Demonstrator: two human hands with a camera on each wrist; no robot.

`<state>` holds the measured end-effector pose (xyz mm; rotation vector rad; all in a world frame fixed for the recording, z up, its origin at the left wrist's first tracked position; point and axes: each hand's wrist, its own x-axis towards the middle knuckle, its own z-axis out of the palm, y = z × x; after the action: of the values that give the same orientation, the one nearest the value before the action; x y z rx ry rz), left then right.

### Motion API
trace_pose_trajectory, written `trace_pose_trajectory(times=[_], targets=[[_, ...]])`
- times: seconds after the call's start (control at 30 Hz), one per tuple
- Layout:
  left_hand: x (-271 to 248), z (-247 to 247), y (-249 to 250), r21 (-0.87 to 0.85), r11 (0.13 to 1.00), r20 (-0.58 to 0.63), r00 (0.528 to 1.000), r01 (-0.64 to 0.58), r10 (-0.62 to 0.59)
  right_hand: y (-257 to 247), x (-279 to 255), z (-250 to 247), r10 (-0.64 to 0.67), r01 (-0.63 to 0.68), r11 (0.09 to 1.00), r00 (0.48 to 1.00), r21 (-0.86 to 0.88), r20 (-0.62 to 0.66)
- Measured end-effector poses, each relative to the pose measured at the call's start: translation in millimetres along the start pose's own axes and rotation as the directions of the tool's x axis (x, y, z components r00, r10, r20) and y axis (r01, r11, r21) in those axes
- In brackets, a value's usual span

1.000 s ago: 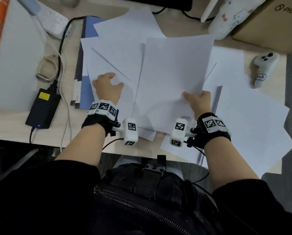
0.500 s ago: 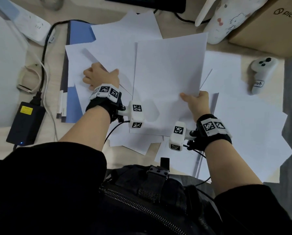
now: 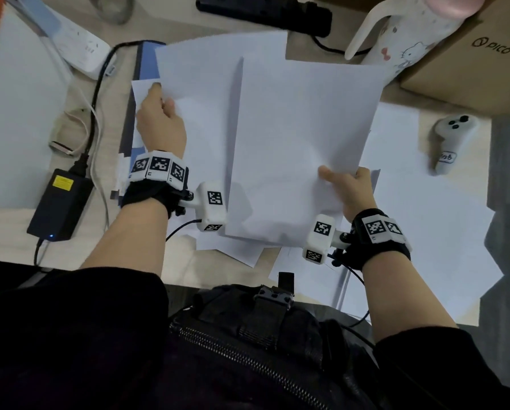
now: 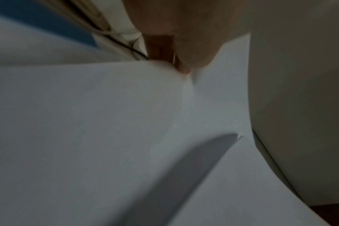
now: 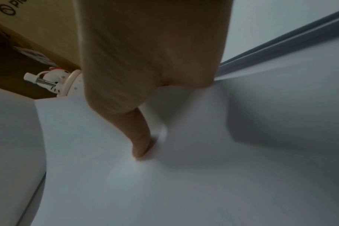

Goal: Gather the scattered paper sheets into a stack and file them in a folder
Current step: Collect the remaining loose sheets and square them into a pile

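Several white paper sheets (image 3: 206, 84) lie overlapping across the desk. My right hand (image 3: 347, 184) pinches a raised sheaf of sheets (image 3: 301, 137) at its right edge, thumb on top; in the right wrist view the thumb (image 5: 139, 137) presses into the paper (image 5: 184, 183). My left hand (image 3: 159, 116) pinches the left edge of another sheet (image 3: 200, 119), which bends upward in the left wrist view under the fingers (image 4: 186, 50) on that sheet (image 4: 87, 122). A blue folder (image 3: 147, 60) lies under the sheets at the left, mostly covered.
A black power adapter (image 3: 60, 202) with cables, a white power strip (image 3: 79, 45) and a laptop edge sit at left. A white bottle (image 3: 401, 39), a cardboard box (image 3: 478, 54) and a white controller (image 3: 452, 140) stand at back right. More sheets (image 3: 425, 232) overhang the front right edge.
My left hand moved up and left and took hold of a sheet's left edge, lifting it. My right hand keeps its grip on the sheaf, which shifted slightly.
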<state>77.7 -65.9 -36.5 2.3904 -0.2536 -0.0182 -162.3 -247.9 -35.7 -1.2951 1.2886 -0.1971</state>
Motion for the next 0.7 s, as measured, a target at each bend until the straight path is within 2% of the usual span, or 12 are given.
trace_pose_trajectory(times=[0.1,0.17,0.23,0.3,0.4,0.47,0.53,0.6,0.7], targets=[[0.6,-3.5,-11.3,0.058,0.995,0.242,0.968,-0.085,0.068,5.3,-3.1,1.2,0.036,-0.036,0.999,0.999,0.018,-0.001],[-2.8,0.5,-17.8,0.044,0.993,0.404,0.911,-0.107,0.080,12.3,-3.6,4.0,0.089,-0.089,0.996,0.996,0.007,-0.009],[-12.4,5.5,-18.4,0.077,0.991,0.546,0.836,-0.113,0.053,20.7,-5.8,8.7,0.138,-0.138,0.990,0.990,-0.012,-0.002],[-24.9,13.4,-17.7,0.193,0.972,0.618,0.786,-0.131,-0.016,29.8,-8.0,13.6,0.173,-0.173,0.984,0.985,-0.040,-0.007],[-43.2,17.7,-11.2,0.313,0.946,0.574,0.810,-0.086,-0.116,41.2,-10.3,18.7,0.246,-0.247,0.968,0.969,-0.048,-0.031],[-50.4,19.0,-8.9,0.306,0.952,0.539,0.828,-0.026,-0.151,45.0,-14.2,21.5,0.277,-0.279,0.960,0.960,-0.038,-0.036],[-53.6,20.9,-8.9,0.286,0.957,0.530,0.826,0.040,-0.193,49.0,-16.3,23.5,0.286,-0.287,0.958,0.956,-0.016,-0.059],[-53.4,22.4,-11.3,0.238,0.964,0.535,0.813,0.114,-0.228,49.8,-18.2,25.9,0.285,-0.286,0.958,0.956,-0.006,-0.066],[-48.2,19.9,-18.3,0.070,0.978,0.456,0.865,0.198,-0.208,50.6,-21.5,30.1,0.299,-0.300,0.954,0.952,-0.002,-0.064]])
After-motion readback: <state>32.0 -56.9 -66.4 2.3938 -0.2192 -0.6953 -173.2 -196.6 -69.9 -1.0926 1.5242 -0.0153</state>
